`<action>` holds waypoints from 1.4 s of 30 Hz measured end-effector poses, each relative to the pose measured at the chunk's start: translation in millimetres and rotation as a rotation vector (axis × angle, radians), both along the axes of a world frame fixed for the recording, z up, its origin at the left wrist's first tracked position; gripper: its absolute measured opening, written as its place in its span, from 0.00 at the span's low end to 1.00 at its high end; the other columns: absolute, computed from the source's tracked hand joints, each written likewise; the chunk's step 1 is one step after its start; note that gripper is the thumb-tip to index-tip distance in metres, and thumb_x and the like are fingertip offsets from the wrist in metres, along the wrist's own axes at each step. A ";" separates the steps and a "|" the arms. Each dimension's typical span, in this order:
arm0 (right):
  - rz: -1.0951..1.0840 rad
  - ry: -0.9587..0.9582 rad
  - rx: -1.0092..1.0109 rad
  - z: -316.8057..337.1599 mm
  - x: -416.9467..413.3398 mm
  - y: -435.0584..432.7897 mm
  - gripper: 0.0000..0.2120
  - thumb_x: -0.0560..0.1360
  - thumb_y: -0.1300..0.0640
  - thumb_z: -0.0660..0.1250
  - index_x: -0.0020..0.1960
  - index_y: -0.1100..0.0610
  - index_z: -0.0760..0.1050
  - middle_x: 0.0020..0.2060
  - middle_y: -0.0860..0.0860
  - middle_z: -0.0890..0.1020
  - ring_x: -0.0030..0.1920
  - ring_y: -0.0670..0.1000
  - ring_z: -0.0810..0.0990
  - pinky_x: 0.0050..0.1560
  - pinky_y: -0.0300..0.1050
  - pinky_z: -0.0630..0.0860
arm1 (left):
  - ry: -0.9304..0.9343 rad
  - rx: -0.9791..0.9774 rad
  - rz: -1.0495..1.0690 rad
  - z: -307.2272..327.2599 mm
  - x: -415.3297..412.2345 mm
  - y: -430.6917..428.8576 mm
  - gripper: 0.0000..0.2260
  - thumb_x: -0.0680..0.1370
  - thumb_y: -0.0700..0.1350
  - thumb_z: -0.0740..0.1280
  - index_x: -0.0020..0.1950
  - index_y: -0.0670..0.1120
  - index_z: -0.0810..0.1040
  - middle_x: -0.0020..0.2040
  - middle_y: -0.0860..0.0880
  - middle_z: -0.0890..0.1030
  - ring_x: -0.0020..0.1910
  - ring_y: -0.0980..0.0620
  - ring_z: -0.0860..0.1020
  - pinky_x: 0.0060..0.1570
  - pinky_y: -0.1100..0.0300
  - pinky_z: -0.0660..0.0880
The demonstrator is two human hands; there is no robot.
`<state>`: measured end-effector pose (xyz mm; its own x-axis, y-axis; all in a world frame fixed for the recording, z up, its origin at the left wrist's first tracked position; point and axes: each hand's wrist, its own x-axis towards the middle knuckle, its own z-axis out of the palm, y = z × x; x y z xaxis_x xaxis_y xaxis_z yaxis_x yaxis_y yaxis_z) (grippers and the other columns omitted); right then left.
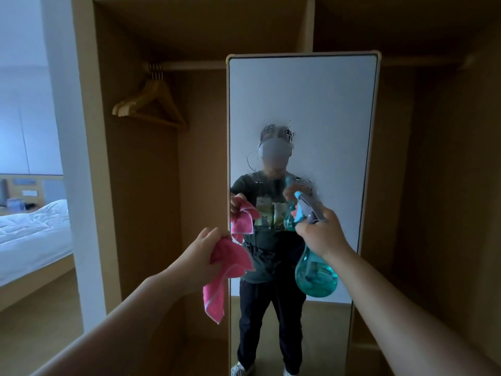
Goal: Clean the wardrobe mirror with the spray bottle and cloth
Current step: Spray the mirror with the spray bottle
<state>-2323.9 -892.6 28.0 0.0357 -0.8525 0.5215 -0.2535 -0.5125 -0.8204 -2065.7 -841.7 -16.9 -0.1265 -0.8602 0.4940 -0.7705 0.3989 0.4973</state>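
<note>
A tall mirror (325, 99) with a pale wooden frame stands inside the open wardrobe, straight ahead. Spray droplets speckle the glass in two patches around its middle. My right hand (321, 233) grips the neck of a teal spray bottle (315, 275), its grey nozzle aimed at the glass from close range. My left hand (202, 255) is closed on a pink cloth (225, 272) that hangs down just left of the mirror's edge. The glass reflects a person holding the same cloth and bottle.
Wooden hangers (151, 104) hang from a rail in the wardrobe's left bay. A wardrobe side panel (89, 158) rises at the left. Beyond it a bed (32, 229) with white bedding lies in the room. The right bay is dark.
</note>
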 end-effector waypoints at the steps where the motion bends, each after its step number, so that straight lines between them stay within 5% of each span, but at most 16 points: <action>1: 0.011 0.016 -0.013 1.6 9.1 0.3 0.17 0.69 0.71 0.61 0.49 0.52 0.78 0.30 0.49 0.76 0.22 0.40 0.68 0.22 0.33 0.62 | 0.001 0.001 -0.001 -0.2 0.9 0.6 0.18 0.74 0.40 0.69 0.58 0.58 0.71 0.54 0.58 0.71 0.49 0.56 0.75 0.40 0.65 0.78; 5: 0.052 0.035 0.000 4.9 38.8 -3.6 0.17 0.69 0.70 0.62 0.55 0.59 0.78 0.47 0.65 0.80 0.35 0.51 0.72 0.25 0.32 0.66 | 0.012 0.004 0.011 -0.9 4.8 2.4 0.18 0.74 0.39 0.69 0.59 0.56 0.72 0.54 0.57 0.71 0.50 0.56 0.75 0.42 0.64 0.80; 12: 0.062 0.028 0.034 -0.7 55.9 -10.5 0.18 0.69 0.71 0.62 0.49 0.50 0.75 0.30 0.48 0.73 0.24 0.42 0.70 0.22 0.29 0.64 | 0.007 0.009 0.027 -1.5 9.8 3.6 0.17 0.74 0.41 0.70 0.59 0.55 0.72 0.54 0.57 0.71 0.50 0.56 0.75 0.42 0.65 0.79; 22: 0.069 -0.105 0.055 -15.8 51.6 -13.8 0.12 0.72 0.69 0.65 0.45 0.51 0.76 0.28 0.47 0.68 0.20 0.41 0.68 0.22 0.30 0.64 | 0.012 0.020 0.015 -2.0 11.3 2.5 0.18 0.73 0.41 0.71 0.58 0.57 0.71 0.54 0.58 0.71 0.50 0.56 0.75 0.39 0.67 0.77; 28: 0.128 -0.004 0.088 -51.7 45.1 -1.7 0.17 0.69 0.72 0.62 0.40 0.49 0.71 0.28 0.48 0.63 0.22 0.43 0.62 0.23 0.31 0.61 | 0.025 0.057 0.028 -18.2 15.8 1.1 0.18 0.74 0.41 0.71 0.58 0.57 0.72 0.55 0.59 0.71 0.51 0.57 0.75 0.43 0.64 0.79; 34: 0.103 0.102 0.155 -87.0 44.6 1.8 0.13 0.71 0.71 0.62 0.55 0.68 0.72 0.34 0.55 0.66 0.28 0.47 0.64 0.26 0.34 0.62 | 0.097 0.087 0.076 -55.9 24.5 6.2 0.19 0.74 0.39 0.70 0.58 0.59 0.71 0.55 0.59 0.72 0.52 0.58 0.75 0.41 0.68 0.77; 42: 0.125 0.086 0.162 -98.8 51.9 8.4 0.11 0.71 0.70 0.62 0.51 0.63 0.75 0.35 0.54 0.70 0.30 0.48 0.67 0.28 0.30 0.64 | 0.184 0.088 0.125 -81.7 27.5 15.6 0.19 0.73 0.36 0.70 0.56 0.57 0.73 0.54 0.59 0.73 0.50 0.59 0.76 0.39 0.71 0.76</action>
<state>-2272.0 -884.2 -70.8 0.1849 -0.9110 0.3685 -0.2688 -0.4076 -0.8727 -2038.2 -826.1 -98.6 0.0690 -0.9044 0.4211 -0.7044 0.2547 0.6625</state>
